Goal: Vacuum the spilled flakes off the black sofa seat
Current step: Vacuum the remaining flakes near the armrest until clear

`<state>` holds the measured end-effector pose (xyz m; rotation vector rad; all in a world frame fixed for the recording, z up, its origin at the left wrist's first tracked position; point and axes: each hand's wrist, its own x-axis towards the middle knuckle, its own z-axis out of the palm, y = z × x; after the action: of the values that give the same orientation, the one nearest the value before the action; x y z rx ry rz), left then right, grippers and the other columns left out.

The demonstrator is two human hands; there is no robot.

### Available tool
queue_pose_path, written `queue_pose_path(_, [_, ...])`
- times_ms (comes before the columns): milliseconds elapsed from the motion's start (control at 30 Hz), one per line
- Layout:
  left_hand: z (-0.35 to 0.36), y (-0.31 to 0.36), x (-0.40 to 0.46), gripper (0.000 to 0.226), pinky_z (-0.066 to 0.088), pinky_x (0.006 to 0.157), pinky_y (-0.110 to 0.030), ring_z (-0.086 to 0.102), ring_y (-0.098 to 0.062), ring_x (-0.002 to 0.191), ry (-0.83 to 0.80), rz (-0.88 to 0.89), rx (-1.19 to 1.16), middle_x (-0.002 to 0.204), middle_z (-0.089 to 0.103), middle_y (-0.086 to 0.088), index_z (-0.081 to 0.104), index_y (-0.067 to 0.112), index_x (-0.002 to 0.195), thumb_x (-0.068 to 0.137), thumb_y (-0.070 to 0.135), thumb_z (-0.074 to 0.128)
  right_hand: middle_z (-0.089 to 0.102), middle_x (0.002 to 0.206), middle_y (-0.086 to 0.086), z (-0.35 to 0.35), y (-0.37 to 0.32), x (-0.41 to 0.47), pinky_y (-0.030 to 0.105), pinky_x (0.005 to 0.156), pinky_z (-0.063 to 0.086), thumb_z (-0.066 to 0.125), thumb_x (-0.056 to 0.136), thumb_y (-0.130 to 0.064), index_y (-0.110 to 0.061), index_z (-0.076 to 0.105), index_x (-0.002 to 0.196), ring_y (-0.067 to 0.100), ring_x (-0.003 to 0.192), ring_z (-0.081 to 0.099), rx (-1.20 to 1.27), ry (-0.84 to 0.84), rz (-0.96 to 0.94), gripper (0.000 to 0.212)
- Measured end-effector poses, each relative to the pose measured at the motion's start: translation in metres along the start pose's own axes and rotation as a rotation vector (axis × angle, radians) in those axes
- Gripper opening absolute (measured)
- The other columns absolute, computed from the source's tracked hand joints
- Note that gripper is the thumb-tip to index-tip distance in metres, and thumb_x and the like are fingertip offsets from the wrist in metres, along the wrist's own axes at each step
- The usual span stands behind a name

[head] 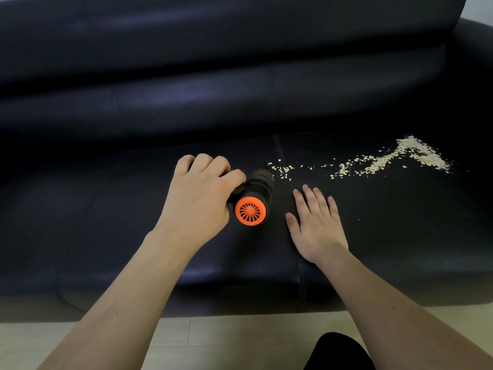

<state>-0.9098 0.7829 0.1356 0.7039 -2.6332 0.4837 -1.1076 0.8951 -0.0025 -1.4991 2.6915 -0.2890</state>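
Note:
A small black handheld vacuum (254, 194) with an orange vented rear cap lies low over the black sofa seat (106, 209), its nozzle pointing away from me at the near end of the flakes. My left hand (200, 193) grips its handle from the left with curled fingers. My right hand (316, 225) rests flat on the seat just right of the vacuum, fingers straight. Pale flakes (378, 162) trail across the right seat cushion from the centre seam to a thicker pile at the far right.
The sofa backrest (213, 62) rises behind the seat and an armrest (477, 62) closes the right end. A dark cord (64, 299) hangs off the seat's front edge at left. Light tiled floor (226, 340) lies below, with my dark-clad knee (338, 353) at the bottom.

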Motion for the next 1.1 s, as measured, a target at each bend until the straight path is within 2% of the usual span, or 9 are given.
queue_pose_path(533, [0.0, -0.006, 0.021, 0.035, 0.033, 0.092, -0.046, 0.053, -0.03, 0.094, 0.02, 0.104, 0.105, 0.096, 0.06, 0.0, 0.066, 0.025, 0.106, 0.073, 0.014, 0.07, -0.005, 0.169, -0.001, 0.002, 0.001, 0.0, 0.045, 0.125, -0.006, 0.012, 0.103, -0.052, -0.024, 0.003, 0.161, 0.019, 0.155, -0.011, 0.014, 0.009, -0.008, 0.065])
queue_pose_path(867, [-0.002, -0.001, 0.037, 0.035, 0.037, 0.09, -0.047, 0.054, -0.03, 0.092, 0.029, 0.257, 0.181, 0.097, 0.061, -0.002, 0.067, 0.023, 0.106, 0.074, 0.012, 0.073, -0.006, 0.169, 0.0, 0.0, 0.0, -0.002, 0.046, 0.125, -0.005, 0.012, 0.104, -0.052, -0.023, 0.002, 0.161, 0.02, 0.154, -0.012, 0.021, -0.004, -0.013, 0.065])
queue_pose_path(1100, [-0.008, -0.004, 0.054, 0.03, 0.037, 0.096, -0.046, 0.054, -0.028, 0.096, 0.0, 0.383, 0.254, 0.098, 0.06, 0.001, 0.066, 0.026, 0.109, 0.082, 0.014, 0.065, -0.004, 0.169, 0.0, 0.0, 0.001, -0.001, 0.046, 0.125, -0.006, 0.014, 0.103, -0.052, -0.024, 0.004, 0.161, 0.02, 0.154, -0.012, 0.044, 0.004, -0.021, 0.065])
